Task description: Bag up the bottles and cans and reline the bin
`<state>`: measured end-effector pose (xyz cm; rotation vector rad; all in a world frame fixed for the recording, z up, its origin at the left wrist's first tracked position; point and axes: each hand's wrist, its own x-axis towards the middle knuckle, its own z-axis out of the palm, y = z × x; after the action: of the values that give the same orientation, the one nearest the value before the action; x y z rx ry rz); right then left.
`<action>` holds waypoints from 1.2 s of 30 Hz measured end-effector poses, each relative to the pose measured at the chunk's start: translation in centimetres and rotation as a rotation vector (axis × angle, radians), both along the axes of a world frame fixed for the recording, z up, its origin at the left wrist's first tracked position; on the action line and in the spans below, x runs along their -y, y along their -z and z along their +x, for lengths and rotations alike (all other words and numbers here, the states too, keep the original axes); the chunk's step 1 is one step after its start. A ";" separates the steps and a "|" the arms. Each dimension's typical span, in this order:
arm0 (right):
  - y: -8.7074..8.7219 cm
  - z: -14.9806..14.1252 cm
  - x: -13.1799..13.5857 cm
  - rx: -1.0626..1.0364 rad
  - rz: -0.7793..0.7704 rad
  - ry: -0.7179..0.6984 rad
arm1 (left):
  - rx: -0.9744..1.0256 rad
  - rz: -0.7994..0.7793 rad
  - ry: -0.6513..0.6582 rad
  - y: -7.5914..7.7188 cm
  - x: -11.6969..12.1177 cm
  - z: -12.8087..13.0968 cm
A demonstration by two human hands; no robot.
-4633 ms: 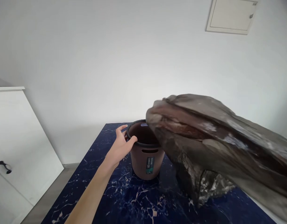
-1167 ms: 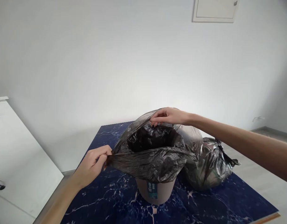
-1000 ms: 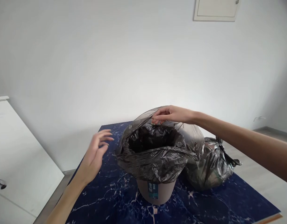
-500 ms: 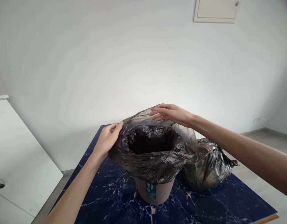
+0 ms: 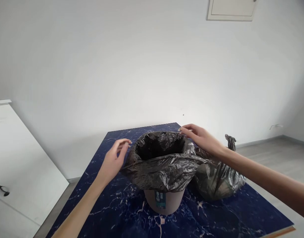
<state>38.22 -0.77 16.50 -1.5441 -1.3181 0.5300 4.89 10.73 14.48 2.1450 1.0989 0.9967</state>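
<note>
A small beige trash bin [image 5: 168, 202] with a teal label stands upright on the blue marbled table. Its black bin liner [image 5: 164, 172] is folded outward over the rim and hangs loosely down the outside. Just left of the rim, my left hand [image 5: 115, 155] is open, thumb and fingers curved with a gap between them, apart from the liner. At the back right of the rim is my right hand [image 5: 197, 136], also open, fingers loosely bent; whether its fingertips touch the plastic I cannot tell. The bin's inside is dark.
Right of the bin, partly behind my right forearm, sits a filled black trash bag [image 5: 216, 185] with a twisted top. The blue marbled table [image 5: 112, 211] reaches toward a white wall. A white cabinet [image 5: 20, 165] with a black handle stands at the left.
The liner's raised back edge has come down over the bin's far rim. Both hands have let go of the plastic; my right hand has moved right and down, my left slightly lower.
</note>
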 end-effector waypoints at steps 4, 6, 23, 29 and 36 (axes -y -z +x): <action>-0.6 -1.3 5.4 0.338 0.307 -0.190 | 0.129 0.266 0.065 -0.7 4.6 -0.8; -0.1 -2.1 7.6 0.535 0.393 -0.269 | 0.098 0.369 0.162 0.0 6.3 -1.2; 6.0 -2.5 10.0 1.031 0.558 -0.369 | -0.168 0.780 0.385 6.2 6.6 -2.3; 5.1 -2.7 10.3 0.827 0.426 -0.451 | 0.069 0.201 0.273 10.0 6.4 -3.0; 1.2 -4.2 10.0 0.837 0.631 -0.184 | 0.261 -0.273 -0.061 12.5 3.5 -3.5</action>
<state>33.99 -10.79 15.33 -1.1194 -2.0127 -0.4745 1.43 7.21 2.01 1.7211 1.1066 1.0529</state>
